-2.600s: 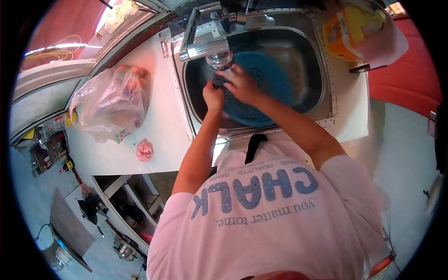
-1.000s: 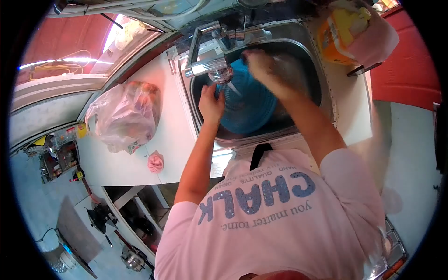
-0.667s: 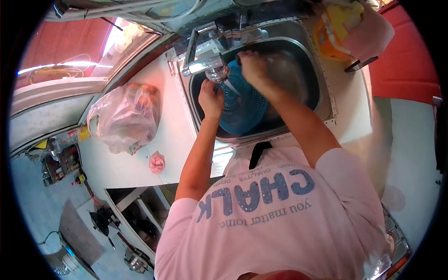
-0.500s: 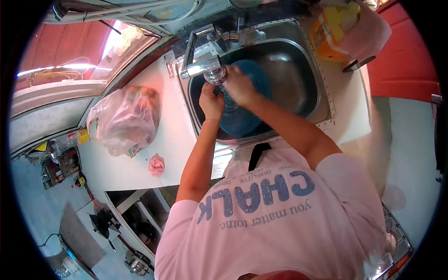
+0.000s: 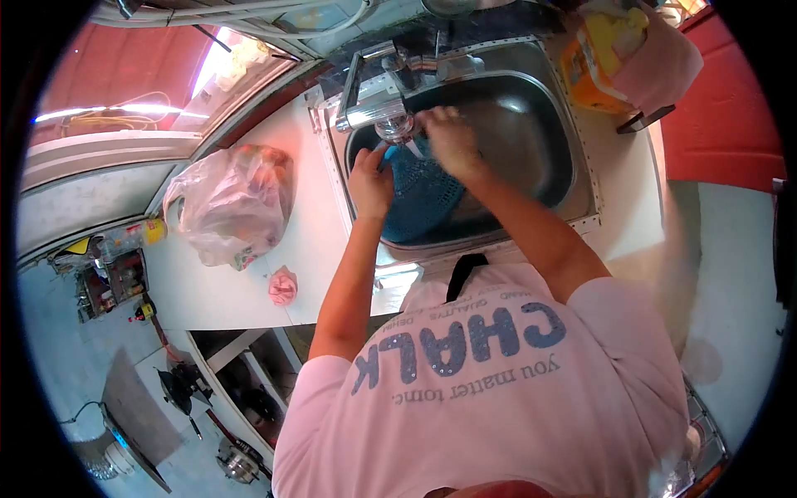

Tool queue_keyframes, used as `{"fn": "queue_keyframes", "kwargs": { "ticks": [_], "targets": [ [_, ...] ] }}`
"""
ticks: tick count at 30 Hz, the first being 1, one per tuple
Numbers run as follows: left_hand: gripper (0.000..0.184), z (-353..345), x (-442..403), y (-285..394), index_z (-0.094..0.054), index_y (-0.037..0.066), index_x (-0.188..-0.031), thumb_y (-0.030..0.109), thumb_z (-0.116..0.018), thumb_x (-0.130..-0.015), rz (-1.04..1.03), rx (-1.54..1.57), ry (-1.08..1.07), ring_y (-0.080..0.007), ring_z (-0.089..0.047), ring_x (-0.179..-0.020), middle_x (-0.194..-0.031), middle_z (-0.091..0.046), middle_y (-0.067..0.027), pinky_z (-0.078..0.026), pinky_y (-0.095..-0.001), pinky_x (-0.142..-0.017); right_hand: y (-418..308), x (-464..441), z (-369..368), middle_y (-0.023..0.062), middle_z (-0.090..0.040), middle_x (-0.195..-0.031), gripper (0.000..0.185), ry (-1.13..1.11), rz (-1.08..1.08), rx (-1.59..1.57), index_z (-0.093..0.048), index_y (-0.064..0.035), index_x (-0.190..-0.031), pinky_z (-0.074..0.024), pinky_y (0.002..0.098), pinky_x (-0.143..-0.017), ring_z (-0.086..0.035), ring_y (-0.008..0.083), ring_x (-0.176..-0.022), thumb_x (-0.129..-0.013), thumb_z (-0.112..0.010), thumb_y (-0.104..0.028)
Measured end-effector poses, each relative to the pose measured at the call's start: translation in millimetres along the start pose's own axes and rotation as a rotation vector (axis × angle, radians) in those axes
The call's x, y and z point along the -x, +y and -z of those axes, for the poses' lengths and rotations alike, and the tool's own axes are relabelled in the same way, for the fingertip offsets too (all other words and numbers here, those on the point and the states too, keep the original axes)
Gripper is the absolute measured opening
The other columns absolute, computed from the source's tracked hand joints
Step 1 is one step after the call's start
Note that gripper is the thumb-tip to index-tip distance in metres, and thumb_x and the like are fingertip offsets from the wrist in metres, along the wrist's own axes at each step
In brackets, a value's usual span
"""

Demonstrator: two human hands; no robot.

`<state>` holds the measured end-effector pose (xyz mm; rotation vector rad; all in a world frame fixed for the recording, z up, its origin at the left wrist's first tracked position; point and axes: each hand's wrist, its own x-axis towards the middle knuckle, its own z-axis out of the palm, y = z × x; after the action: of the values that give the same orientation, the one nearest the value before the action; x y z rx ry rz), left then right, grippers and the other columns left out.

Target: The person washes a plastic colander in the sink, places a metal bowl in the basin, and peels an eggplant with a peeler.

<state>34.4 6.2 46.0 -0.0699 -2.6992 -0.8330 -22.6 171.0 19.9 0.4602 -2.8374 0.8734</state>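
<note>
Basket [image 5: 422,197] sits in the sink [image 5: 527,149] under the tap [image 5: 375,113], likely light, stiff, slippery when wet, best held by its rim; the left hand [image 5: 371,184] seems to pinch there, while the right hand's [image 5: 452,144] fingers blur, state unclear.

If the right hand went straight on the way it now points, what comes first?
Likely the chrome faucet, just ahead of the right hand; depth is unclear, so the hand might pass underneath.

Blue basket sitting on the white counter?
No, the blue basket is inside the sink, under the faucet.
</note>
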Motion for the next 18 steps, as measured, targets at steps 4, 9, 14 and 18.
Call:
{"fn": "queue_keyframes", "kwargs": {
  "ticks": [4, 9, 14, 18],
  "targets": [
    [0.033, -8, 4, 3, -0.063, 0.009, -0.097, -0.002, -0.057, -0.067, 0.091, 0.12, 0.012, -0.0307, -0.054, -0.071, -0.077, -0.05, -0.0117, -0.044, -0.0359, -0.062, -21, 1, 1, 0.0129, -0.054, -0.105, 0.024, -0.029, 0.075, 0.154, -0.055, -0.0063, -0.102, -0.046, 0.0379, -0.08, -0.051, 0.029, -0.097, -0.079, -0.049, -0.009],
    [0.032, -6, 25, 1, -0.063, 0.006, -0.096, -0.003, -0.058, -0.066, 0.129, 0.203, 0.012, -0.0308, -0.054, -0.072, -0.076, -0.05, -0.0124, -0.044, -0.0358, -0.063, -5, 14, 1, 0.0135, -0.055, -0.104, 0.023, 0.046, 0.112, 0.106, -0.056, -0.0076, -0.101, -0.0466, 0.0407, -0.077, -0.052, 0.0299, -0.097, -0.08, -0.048, -0.012],
    [0.029, 8, 15, 2, -0.059, 0.006, -0.096, -0.003, -0.054, -0.069, 0.041, 0.041, 0.008, -0.0329, -0.054, -0.077, -0.082, -0.052, -0.0128, -0.045, -0.0383, -0.065, 7, 6, -7, 0.0119, -0.056, -0.098, 0.02, 0.011, 0.013, 0.158, -0.057, -0.0074, -0.096, -0.0465, 0.0397, -0.074, -0.052, 0.0289, -0.094, -0.079, -0.049, -0.011],
    [0.034, 5, 0, 0, -0.059, 0.008, -0.1, -0.004, -0.053, -0.068, -0.066, -0.032, -0.091, -0.0336, -0.053, -0.077, -0.084, -0.051, -0.0126, -0.045, -0.0397, -0.065, -37, 7, 7, 0.0141, -0.055, -0.097, 0.023, -0.012, 0.218, 0.099, -0.058, -0.0083, -0.101, -0.0453, 0.0405, -0.08, -0.052, 0.0294, -0.096, -0.079, -0.053, -0.011]
  ]
}}
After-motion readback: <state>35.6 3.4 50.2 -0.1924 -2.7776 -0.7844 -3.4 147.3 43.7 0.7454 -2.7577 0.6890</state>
